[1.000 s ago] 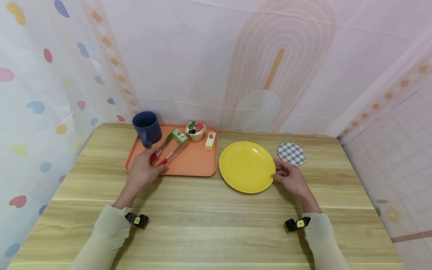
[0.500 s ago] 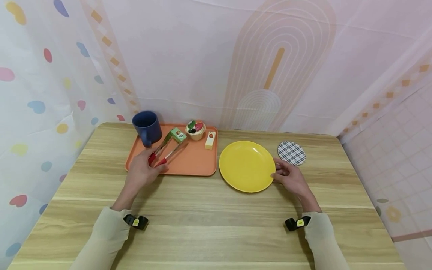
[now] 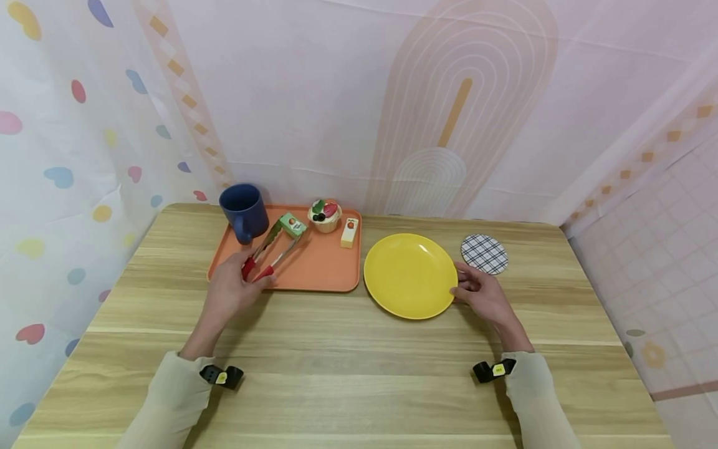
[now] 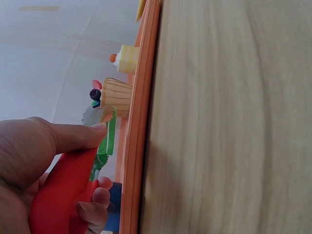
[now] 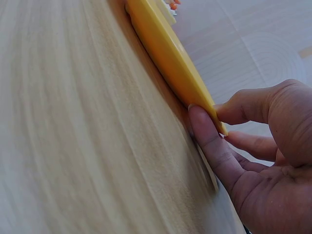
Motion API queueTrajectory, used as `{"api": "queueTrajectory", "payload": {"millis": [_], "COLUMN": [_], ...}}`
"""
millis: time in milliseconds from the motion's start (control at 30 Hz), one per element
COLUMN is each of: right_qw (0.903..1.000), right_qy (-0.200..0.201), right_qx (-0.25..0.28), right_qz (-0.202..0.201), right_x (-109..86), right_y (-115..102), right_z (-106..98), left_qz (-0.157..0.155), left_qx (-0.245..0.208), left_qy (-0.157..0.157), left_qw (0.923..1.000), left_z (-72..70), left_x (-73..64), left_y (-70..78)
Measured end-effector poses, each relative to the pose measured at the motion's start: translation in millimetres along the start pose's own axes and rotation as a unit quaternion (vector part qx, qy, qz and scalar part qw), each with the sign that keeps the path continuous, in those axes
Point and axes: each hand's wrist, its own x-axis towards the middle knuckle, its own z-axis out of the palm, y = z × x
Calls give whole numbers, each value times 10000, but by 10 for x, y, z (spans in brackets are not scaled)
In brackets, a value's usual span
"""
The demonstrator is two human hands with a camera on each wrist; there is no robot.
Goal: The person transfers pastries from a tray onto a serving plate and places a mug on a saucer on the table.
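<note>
My left hand (image 3: pixel 227 288) holds a pair of tongs (image 3: pixel 265 273) by its red handles, thumb on one side and fingers on the other in the left wrist view. The metal arms reach over the orange tray (image 3: pixel 322 274), their tips on either side of a green cake slice (image 3: pixel 293 225). Beside that slice sit a fruit-topped cupcake (image 3: pixel 325 218) and a pale yellow cake slice (image 3: pixel 349 234). To the right, my right hand (image 3: pixel 485 299) pinches the right rim of a yellow plate (image 3: pixel 409 277). The right wrist view has thumb and fingers at the plate's edge (image 5: pixel 195 92).
A dark blue mug (image 3: pixel 245 215) stands at the tray's back left corner, close to my left fingers. Behind my right hand lies a round checked coaster (image 3: pixel 484 254). The wooden table (image 3: pixel 359 374) backs onto a patterned curtain (image 3: pixel 314 93).
My left hand and the tongs have shifted slightly left and back toward me. The green cake slice has moved a little left and turned. My right hand and the plate stay put.
</note>
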Motion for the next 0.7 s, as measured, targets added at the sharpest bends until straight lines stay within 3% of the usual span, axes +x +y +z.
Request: {"api": "queueTrajectory", "payload": {"millis": [700], "right_qw": [10000], "right_qy": [9], "right_qx": [58], "right_qz": [-2], "right_x": [7], "right_y": [35], "right_z": [1], "left_qz": [203], "left_qx": [-147], "left_qy": [222], "left_qw": [9994], "left_z": [-59], "left_x": [-134], "left_y": [117]}}
